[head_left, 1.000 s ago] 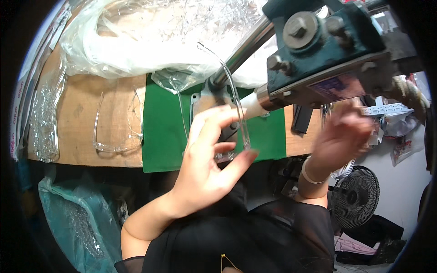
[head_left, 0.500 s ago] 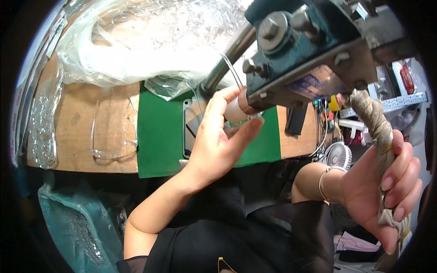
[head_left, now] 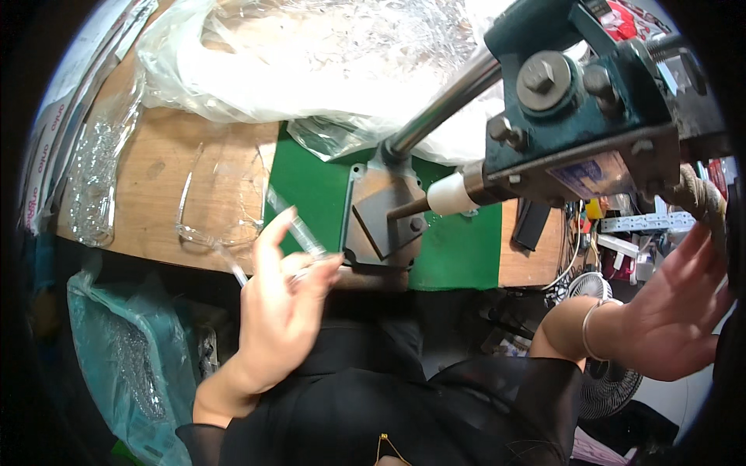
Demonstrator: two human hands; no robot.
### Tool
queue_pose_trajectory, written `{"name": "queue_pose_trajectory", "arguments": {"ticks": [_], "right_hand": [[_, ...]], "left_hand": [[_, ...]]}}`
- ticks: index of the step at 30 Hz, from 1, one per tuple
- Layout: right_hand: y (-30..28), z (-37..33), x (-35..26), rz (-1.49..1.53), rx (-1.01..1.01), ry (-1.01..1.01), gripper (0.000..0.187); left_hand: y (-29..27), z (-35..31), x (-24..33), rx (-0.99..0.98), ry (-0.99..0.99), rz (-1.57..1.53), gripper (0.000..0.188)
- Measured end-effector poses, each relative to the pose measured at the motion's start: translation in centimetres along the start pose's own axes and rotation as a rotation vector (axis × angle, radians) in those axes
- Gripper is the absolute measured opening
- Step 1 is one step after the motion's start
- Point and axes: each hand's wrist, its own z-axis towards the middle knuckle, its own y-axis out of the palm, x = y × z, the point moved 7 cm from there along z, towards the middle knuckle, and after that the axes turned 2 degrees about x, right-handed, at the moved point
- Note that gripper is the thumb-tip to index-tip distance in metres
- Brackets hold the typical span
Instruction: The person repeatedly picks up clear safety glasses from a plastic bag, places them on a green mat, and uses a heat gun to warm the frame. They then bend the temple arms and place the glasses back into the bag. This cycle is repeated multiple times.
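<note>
My left hand [head_left: 284, 303] is closed, pinching a clear plastic glasses frame [head_left: 299, 225] just left of the press base; part of the frame is hidden by the fingers. At the far right, my right hand [head_left: 672, 311] has its fingers stretched up against the cloth-wrapped lever [head_left: 698, 190], with the thumb spread away. Over the base stands the dark green hand press [head_left: 579, 116]. Its white collar [head_left: 447, 194] and thin rod [head_left: 408, 210] point at a dark metal plate [head_left: 373, 225].
Another clear glasses frame [head_left: 183, 206] lies on the wooden table [head_left: 155, 167]. Green matting [head_left: 458, 252] surrounds the base. A big clear plastic bag [head_left: 194, 85] fills the back. A teal lined bin [head_left: 167, 342] stands at lower left, cables and a small fan [head_left: 587, 286] at right.
My left hand has moved from the press collar down and left with the clear glasses frame. My right hand has loosened its wrap on the lever. The whole view has shifted.
</note>
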Motion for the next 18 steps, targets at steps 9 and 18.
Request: {"name": "queue_pose_trajectory", "arguments": {"ticks": [9, 18], "right_hand": [[-3.0, -4.5, 1.3, -0.412, 0.681, -0.156, 0.068], [-4.8, -9.0, 4.4, -0.281, 0.342, 0.089, 0.046]], "left_hand": [[-6.3, 6.8, -4.7, 0.318, 0.216, 1.004, 0.016], [0.6, 20.2, 0.5, 0.183, 0.535, 0.722, 0.031]]}}
